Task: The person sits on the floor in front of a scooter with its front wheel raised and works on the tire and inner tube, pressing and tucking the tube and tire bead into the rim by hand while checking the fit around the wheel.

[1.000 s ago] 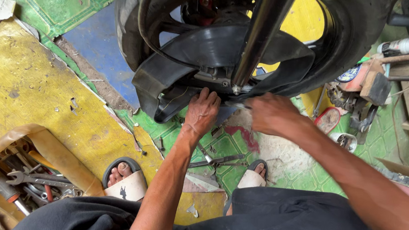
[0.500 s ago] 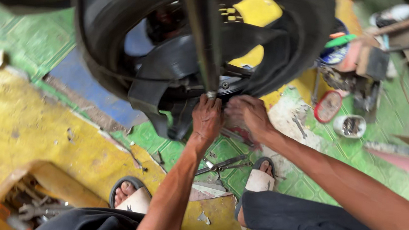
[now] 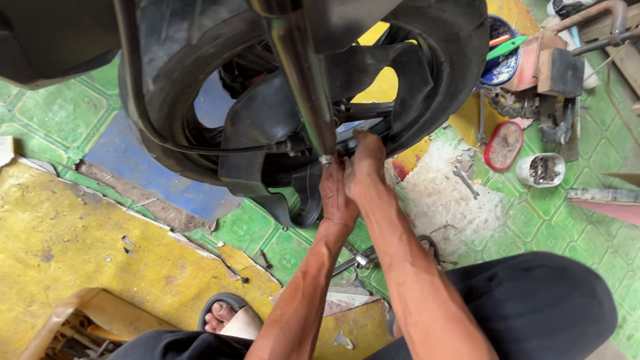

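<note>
A black motorcycle front wheel [image 3: 184,60] with its tyre stands on the floor above me, a shiny fork tube [image 3: 300,55] running down to the axle. A loose black inner tube [image 3: 264,113] hangs out around the hub. My left hand [image 3: 336,197] reaches up to the bottom end of the fork at the axle, fingers closed there. My right hand [image 3: 367,165] is pressed beside it against the same spot. What the fingers grip is hidden by the hands.
Wrenches [image 3: 355,260] lie on the green tiled floor below my arms. A red lid [image 3: 503,145], a small white tub of parts [image 3: 541,169] and a blue container [image 3: 500,61] sit at the right. A yellow tool tray [image 3: 84,321] is at the lower left.
The view has shifted, the wheel now sitting further left and closer. Both hands have drawn together at the fork's lower end, the right hand closing in beside the left.
</note>
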Tool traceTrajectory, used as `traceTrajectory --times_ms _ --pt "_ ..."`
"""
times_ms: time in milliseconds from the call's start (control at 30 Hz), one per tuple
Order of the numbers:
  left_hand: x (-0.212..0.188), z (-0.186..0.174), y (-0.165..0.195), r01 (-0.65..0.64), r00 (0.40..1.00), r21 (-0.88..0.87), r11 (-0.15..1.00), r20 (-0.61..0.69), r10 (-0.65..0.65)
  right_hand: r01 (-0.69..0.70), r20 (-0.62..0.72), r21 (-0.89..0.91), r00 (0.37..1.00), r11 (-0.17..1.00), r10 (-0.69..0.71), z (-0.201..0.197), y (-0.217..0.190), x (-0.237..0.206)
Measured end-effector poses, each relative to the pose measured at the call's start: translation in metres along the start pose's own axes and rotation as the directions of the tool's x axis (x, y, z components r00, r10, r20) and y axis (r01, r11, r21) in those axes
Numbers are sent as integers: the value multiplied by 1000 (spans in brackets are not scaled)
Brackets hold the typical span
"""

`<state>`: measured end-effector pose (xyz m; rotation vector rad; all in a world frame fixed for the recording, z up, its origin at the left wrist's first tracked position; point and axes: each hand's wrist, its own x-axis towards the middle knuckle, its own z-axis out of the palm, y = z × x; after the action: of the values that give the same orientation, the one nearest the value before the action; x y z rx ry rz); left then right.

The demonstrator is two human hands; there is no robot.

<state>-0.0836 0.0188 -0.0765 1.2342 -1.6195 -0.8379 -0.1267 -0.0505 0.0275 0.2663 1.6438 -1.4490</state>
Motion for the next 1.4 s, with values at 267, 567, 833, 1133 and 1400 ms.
traceTrajectory --times_ms 267,567,833,1133,1400 --pt "3 -23 9 70 997 -232 970 3 -72 -21 18 314 1000 949 16 25 5 -9" --pt "4 -44 10 217 975 -168 962 89 -204 -55 -45 183 997 982 65 29 11 -17" --pt "21 -76 20 -48 998 55 997 50 45 88 306 -230 952 969 -14 -90 5 -17" --pt "40 -86 -4 -68 998 143 987 0 69 217 794 -234 605 948 57 -81 -192 75" --pt "26 -98 0 -123 991 413 902 6 132 846 958 -243 285 476 -17 -155 -162 133"
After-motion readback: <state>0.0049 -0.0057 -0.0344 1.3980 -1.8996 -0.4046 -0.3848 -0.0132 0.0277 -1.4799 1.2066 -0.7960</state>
